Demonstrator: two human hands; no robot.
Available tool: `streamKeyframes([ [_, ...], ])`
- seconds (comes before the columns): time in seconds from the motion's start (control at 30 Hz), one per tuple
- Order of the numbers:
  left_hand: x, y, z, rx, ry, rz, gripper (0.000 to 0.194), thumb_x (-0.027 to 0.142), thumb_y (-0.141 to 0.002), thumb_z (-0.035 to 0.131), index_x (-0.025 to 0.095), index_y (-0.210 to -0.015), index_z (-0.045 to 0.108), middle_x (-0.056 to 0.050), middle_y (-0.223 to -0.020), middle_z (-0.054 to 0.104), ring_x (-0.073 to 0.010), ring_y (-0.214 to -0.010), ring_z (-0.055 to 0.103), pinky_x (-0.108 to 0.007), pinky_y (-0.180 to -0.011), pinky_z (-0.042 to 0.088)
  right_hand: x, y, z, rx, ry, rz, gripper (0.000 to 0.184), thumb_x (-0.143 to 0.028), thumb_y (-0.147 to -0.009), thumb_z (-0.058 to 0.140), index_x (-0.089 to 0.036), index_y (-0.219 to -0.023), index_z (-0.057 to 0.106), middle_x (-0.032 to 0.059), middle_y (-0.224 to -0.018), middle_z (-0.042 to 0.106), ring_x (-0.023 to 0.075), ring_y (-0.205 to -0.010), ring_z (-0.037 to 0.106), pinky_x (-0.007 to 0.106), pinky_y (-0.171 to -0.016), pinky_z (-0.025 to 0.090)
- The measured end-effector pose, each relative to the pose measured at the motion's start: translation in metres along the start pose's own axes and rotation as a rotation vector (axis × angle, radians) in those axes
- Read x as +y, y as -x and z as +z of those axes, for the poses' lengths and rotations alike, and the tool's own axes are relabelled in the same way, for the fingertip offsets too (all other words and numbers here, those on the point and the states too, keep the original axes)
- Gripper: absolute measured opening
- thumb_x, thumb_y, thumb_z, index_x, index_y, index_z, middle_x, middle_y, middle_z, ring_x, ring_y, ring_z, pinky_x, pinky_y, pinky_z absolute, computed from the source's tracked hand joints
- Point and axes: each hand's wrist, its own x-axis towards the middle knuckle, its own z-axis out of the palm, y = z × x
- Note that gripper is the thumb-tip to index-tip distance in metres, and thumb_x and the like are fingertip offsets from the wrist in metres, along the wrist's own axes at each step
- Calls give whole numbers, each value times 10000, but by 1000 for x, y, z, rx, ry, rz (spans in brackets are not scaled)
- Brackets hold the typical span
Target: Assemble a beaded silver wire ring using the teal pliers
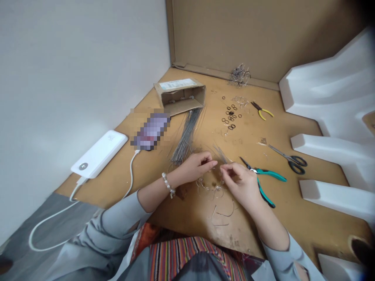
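Observation:
Over the front middle of the table, my left hand is closed in a pinch, thumb and fingers together, wearing a beaded bracelet at the wrist. My right hand pinches too, its fingertips just across from my left thumb. What either hand holds is too fine to make out. Thin wire pieces with small clear beads lie below and between the hands. Behind my left hand stretches a bundle of straight grey wires. Teal-handled pliers rest right beside my right hand.
An open cardboard box stands behind the wires. Black rings, yellow-handled pliers, scissors and a wire tangle lie further back and right. White foam borders the right; a phone and power bank lie left.

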Motion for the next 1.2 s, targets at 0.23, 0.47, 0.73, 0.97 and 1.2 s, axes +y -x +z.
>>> streamKeyframes([
  [0.23, 0, 0, 0, -7, -6, 1, 309, 389, -879, 492, 163, -669, 477, 40, -597, 497, -87, -564, 415, -224, -559, 316, -5, 1, 3, 17, 165, -165, 149, -189, -882, 487, -201, -851, 631, 56, -751, 668, 152, -652, 614, 272, -624, 468],
  [0.47, -2, 1, 1, -24, -17, 21, 326, 409, -883, 483, 157, -677, 496, 42, -592, 475, -88, -569, 415, -222, -549, 313, -9, -1, -3, -86, 136, -150, 173, -217, -909, 462, -189, -858, 625, 52, -748, 646, 151, -664, 595, 268, -632, 452],
  [0.73, 4, 3, 1, -39, -34, 129, 146, 268, -869, 524, 157, -926, 600, -27, -885, 634, -126, -786, 558, -254, -728, 430, -2, -3, -4, -95, -133, 152, 138, -290, -849, 570, -197, -774, 640, 0, -619, 637, 121, -553, 586, 235, -553, 457],
  [0.97, 9, 5, 4, -169, 230, 185, 134, 217, -876, 514, 144, -976, 564, -59, -934, 641, -133, -848, 592, -277, -782, 466, -5, -2, -4, -178, -483, 364, 191, -374, -802, 631, -189, -759, 612, -9, -586, 637, 115, -482, 602, 234, -498, 487],
  [1.2, 4, 4, 3, -51, 78, 188, 142, 270, -868, 544, 146, -832, 604, -20, -791, 614, -120, -752, 550, -243, -703, 431, -8, -4, -6, -143, -668, 416, 236, -400, -768, 662, -184, -839, 598, 2, -627, 650, 124, -526, 617, 250, -515, 512],
])
